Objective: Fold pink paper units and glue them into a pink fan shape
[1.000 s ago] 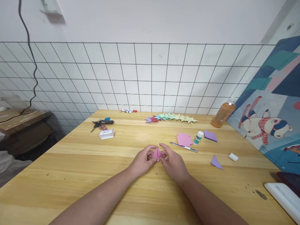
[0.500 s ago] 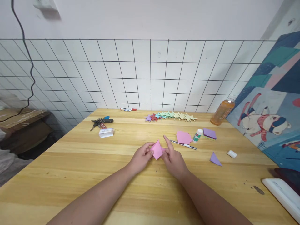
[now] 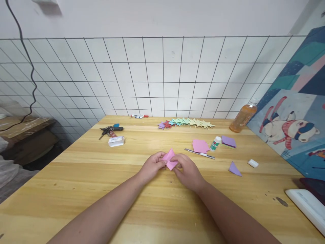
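Between my two hands is a small pink folded paper (image 3: 170, 158), diamond-shaped, with one corner pointing toward the wall. My left hand (image 3: 153, 166) pinches its left corner between thumb and fingers. On the other side my right hand (image 3: 188, 170) has its fingers curled on the paper's right part, the index finger lying on its face and the thumb below. The fingertips hide the right corner. To the right of my hands lie a utility knife (image 3: 199, 154) and a stack of pink paper (image 3: 200, 146).
A glue stick (image 3: 215, 143), purple paper squares (image 3: 229, 141), a purple folded triangle (image 3: 235, 169) and an eraser (image 3: 253, 163) lie right. Behind stand a row of paper stars (image 3: 186, 122) and a bottle (image 3: 243, 117). Keys (image 3: 111, 130), a small white box (image 3: 116, 141) and markers (image 3: 139, 116) are left.
My right index finger was raised and stretched out; now it is bent down onto the pink paper. The paper's upright flap now looks flatter. The view has shifted slightly.
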Demonstrator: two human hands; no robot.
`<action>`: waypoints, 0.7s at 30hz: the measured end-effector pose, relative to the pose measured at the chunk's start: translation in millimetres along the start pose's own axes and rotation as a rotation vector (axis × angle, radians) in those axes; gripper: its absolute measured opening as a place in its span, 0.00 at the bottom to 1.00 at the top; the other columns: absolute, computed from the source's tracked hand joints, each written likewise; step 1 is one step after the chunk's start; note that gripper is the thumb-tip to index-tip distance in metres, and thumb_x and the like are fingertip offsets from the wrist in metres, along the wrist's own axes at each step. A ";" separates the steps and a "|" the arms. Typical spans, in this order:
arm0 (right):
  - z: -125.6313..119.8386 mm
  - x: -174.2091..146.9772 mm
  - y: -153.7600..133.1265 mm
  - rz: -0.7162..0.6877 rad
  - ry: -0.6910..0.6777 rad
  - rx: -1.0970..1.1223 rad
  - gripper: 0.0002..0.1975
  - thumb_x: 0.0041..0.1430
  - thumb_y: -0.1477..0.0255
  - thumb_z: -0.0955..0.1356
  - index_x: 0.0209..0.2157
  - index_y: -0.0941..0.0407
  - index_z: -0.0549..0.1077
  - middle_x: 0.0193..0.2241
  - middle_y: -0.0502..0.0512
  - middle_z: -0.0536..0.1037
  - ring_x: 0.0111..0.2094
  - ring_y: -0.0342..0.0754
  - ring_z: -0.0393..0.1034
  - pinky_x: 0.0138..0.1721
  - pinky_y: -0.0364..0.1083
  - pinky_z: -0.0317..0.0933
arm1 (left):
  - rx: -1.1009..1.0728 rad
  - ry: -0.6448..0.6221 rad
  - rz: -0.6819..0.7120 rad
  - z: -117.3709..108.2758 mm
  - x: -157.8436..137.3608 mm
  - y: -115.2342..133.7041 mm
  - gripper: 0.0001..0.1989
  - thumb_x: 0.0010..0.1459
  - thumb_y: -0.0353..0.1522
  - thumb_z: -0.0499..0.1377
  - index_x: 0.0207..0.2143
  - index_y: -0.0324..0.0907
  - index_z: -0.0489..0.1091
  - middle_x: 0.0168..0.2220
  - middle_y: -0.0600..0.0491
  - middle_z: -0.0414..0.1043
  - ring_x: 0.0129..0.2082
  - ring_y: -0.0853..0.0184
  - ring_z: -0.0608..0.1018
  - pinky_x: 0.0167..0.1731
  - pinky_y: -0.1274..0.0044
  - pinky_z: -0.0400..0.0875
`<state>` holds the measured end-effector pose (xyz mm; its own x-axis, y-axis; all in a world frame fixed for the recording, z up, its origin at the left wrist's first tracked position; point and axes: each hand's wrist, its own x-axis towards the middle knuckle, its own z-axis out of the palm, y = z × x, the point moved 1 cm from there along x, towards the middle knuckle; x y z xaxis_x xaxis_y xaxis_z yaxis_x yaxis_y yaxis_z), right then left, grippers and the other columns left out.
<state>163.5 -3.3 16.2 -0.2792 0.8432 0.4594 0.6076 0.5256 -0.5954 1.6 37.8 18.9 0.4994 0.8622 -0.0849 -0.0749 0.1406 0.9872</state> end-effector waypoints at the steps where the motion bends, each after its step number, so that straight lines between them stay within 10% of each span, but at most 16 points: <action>1: 0.1 0.1 0.5 0.014 0.009 0.008 0.15 0.46 0.82 0.63 0.37 0.54 0.68 0.37 0.55 0.70 0.39 0.47 0.64 0.39 0.47 0.60 | 0.000 -0.008 0.000 0.1 -0.2 0.2 0.16 0.43 0.37 0.61 0.35 0.38 0.67 0.30 0.52 0.70 0.29 0.70 0.71 0.29 0.80 0.62; 21: -2.7 -0.7 1.7 -0.054 0.007 -0.077 0.10 0.55 0.75 0.63 0.37 0.51 0.74 0.38 0.53 0.73 0.39 0.45 0.66 0.39 0.44 0.60 | -0.078 -0.046 0.037 1.9 -1.0 0.0 0.13 0.43 0.31 0.63 0.33 0.36 0.68 0.29 0.53 0.73 0.28 0.70 0.73 0.32 0.79 0.65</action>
<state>166.7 -3.3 16.7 -0.3084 0.8130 0.4939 0.6475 0.5597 -0.5172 2.7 36.0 19.2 0.5344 0.8443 -0.0409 -0.1598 0.1484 0.9759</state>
